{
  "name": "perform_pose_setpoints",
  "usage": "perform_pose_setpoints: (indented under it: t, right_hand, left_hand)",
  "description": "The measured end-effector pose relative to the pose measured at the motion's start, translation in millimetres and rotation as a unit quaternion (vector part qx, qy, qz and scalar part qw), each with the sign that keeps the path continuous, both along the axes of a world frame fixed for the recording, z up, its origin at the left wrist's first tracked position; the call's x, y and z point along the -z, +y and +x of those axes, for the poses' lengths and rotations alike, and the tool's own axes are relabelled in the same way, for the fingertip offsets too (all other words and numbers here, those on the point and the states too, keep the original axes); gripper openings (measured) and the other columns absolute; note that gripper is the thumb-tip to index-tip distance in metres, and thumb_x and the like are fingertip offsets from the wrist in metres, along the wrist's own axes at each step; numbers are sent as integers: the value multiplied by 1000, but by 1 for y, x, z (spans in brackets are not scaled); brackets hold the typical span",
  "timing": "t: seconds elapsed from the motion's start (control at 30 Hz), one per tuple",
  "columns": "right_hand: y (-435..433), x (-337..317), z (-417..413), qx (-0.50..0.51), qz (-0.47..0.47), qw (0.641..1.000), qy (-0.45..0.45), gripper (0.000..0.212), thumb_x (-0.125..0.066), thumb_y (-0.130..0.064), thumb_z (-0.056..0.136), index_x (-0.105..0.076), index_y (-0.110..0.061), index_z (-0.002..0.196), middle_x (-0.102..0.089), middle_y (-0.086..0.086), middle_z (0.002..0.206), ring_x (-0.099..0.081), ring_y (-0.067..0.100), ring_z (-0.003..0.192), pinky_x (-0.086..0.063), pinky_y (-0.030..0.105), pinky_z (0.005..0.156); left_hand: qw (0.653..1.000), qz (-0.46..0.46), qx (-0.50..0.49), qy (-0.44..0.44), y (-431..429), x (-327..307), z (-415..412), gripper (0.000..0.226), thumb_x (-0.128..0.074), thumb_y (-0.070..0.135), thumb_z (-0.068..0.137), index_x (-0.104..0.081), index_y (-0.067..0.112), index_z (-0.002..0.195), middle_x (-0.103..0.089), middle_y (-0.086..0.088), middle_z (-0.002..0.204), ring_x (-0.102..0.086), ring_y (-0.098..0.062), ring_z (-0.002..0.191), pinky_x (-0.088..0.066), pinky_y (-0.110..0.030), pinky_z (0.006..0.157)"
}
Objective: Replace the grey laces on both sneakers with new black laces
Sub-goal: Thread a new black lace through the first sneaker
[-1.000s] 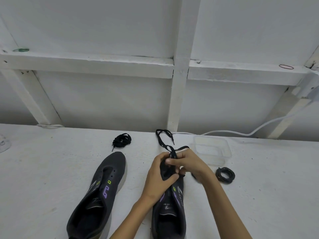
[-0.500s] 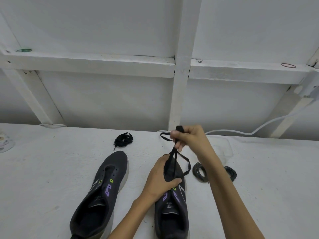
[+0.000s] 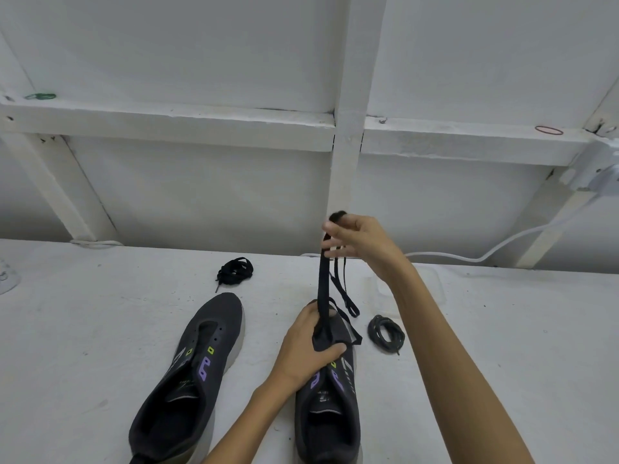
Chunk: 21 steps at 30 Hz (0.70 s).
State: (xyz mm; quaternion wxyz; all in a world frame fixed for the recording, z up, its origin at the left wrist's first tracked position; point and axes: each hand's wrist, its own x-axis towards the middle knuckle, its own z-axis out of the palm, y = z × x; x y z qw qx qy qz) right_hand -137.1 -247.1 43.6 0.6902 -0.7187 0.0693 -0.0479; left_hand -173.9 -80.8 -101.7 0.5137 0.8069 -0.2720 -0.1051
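So we've got our left hand gripping the toe end of the right-side sneaker on the counter, our right hand pinching the black lace stretched up from it, and the coiled grey lace lying just beside that shoe.

White table below, white framed wall behind. Up on the ledge: green rubber band far left, red rubber band far right. White cable trailing along the back edge; clear plastic container nearby, partly hidden.
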Motion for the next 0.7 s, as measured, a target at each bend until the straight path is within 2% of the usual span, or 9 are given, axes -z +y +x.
perform_pose_setpoints:
  t: [0.07,0.13,0.2,0.27,0.3,0.4,0.5,0.63,0.7]
  right_hand:
    - [-9,13,-4,7,-64,996,67,42,-72,-21,88,-60,8,117,-66,22,112,-72,35,88,-62,34,71]
    - [-19,26,-14,11,-126,986,110,40,-74,-26,86,-66,10,102,-71,25,97,-72,37,79,-60,32,63]
    - [-21,36,-30,-35,-190,967,167,39,-74,-32,85,-70,7,88,-73,19,83,-71,27,65,-52,25,51]
    - [-13,51,-46,-97,-243,940,218,35,-75,-37,83,-72,-2,81,-71,6,74,-66,17,58,-44,21,47]
    - [-7,60,-51,-108,-249,938,217,31,-76,-35,83,-73,-4,81,-70,2,70,-63,14,54,-40,20,47]
    - [13,83,-61,-64,-170,974,136,20,-76,-21,84,-72,-4,73,-59,0,55,-47,11,46,-34,20,48]
    - [23,89,-66,6,-113,990,85,27,-72,-11,85,-65,-5,60,-53,5,46,-42,13,41,-34,22,47]
    - [21,66,-68,71,-12,997,15,25,-66,-2,87,-61,12,67,-52,8,46,-39,15,41,-33,24,48]
    - [16,44,-64,91,6,995,-30,23,-65,-1,88,-62,13,69,-52,8,46,-40,13,40,-36,21,48]
  left_hand:
    - [1000,5,-1,-4,0,2,0,66,-72,44,73,-52,25,132,-44,15,140,-42,2,128,-37,-21,108]
    - [1000,18,-6,-7,-1,3,1,75,-72,46,74,-45,21,140,-39,13,146,-38,-2,133,-34,-24,112]
    - [1000,16,-9,-3,-1,4,1,81,-72,48,73,-40,20,143,-41,11,145,-40,-3,132,-36,-26,111]
    - [1000,12,-14,-2,-2,5,1,84,-69,52,70,-39,21,143,-45,10,141,-44,-4,129,-40,-25,108]
    - [1000,9,-15,-3,-2,5,1,82,-70,49,70,-40,21,141,-47,10,138,-46,-3,126,-41,-24,105]
    - [1000,-6,-17,-5,-4,3,0,71,-77,31,73,-45,23,135,-52,12,129,-50,2,118,-43,-15,97]
    - [999,-22,-25,-1,-2,1,1,69,-80,23,72,-43,33,130,-51,15,128,-48,8,117,-39,-6,93]
    - [1000,-15,-7,-4,-1,0,3,73,-77,32,69,-34,49,125,-44,24,131,-42,12,121,-32,-1,95]
    - [1000,-10,-1,0,-1,0,3,73,-77,36,69,-32,51,125,-41,26,132,-40,12,122,-30,0,96]
